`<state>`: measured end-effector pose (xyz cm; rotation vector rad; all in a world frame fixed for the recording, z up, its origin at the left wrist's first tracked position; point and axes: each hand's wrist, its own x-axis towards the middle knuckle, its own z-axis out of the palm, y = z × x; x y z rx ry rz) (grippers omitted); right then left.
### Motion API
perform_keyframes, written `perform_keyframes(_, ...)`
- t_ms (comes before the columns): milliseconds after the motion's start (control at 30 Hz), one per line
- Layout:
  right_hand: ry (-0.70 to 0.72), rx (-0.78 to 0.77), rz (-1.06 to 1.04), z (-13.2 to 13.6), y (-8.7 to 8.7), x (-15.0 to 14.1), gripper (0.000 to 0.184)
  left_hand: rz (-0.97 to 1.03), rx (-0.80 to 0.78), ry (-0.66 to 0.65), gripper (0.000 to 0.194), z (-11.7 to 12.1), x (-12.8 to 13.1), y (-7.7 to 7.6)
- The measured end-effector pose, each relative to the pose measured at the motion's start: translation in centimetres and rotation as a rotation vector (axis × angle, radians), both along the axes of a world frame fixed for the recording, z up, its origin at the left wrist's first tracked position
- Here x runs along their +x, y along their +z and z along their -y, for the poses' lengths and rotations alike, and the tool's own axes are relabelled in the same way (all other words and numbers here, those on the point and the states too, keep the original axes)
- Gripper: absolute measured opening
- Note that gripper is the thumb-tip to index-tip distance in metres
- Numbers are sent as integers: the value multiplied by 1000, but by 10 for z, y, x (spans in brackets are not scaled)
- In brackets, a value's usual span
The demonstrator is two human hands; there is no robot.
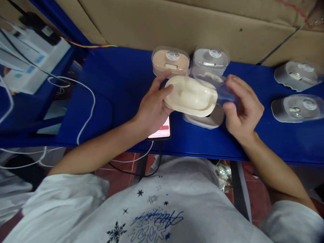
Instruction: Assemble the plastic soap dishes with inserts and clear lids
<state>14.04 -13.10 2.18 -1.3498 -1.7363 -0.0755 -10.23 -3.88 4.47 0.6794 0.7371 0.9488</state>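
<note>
Basically, left hand (153, 109) pinches the cream oval tray (196, 98) at one end, thumb over the rim; right hand (244, 109) has the clear cover (224, 89) between thumb and fingers, blurry. Tray sits in the air over the blue table (121, 91), near the phone (162, 132). Looks light, smooth, fairly stiff; cover thin, probably flexes and dents easily. Best taken by the rims, light pinch, no squeezing the walls

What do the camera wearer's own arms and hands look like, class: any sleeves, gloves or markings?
The left hand and right hand are bare, with no glove or watch visible. Loose, short, pale grey-white sleeves end near the elbows.
</note>
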Motion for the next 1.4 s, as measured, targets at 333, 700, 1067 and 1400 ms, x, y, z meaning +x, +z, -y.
perform_keyframes(333,42,-202,145,0,-5,-7,64,109,-63,-81,16,8,2,9)
perform_keyframes(700,146,-48,122,-2,-8,-12,57,83,-140,-186,28,8,7,10)
perform_keyframes(1067,-80,-160,-19,-27,-13,45,42,-4,-76,-39,17,-11,-1,6)
perform_keyframes(1400,86,-389,251,-15,1,39,47,14,-20,43,23,-32,-7,11)
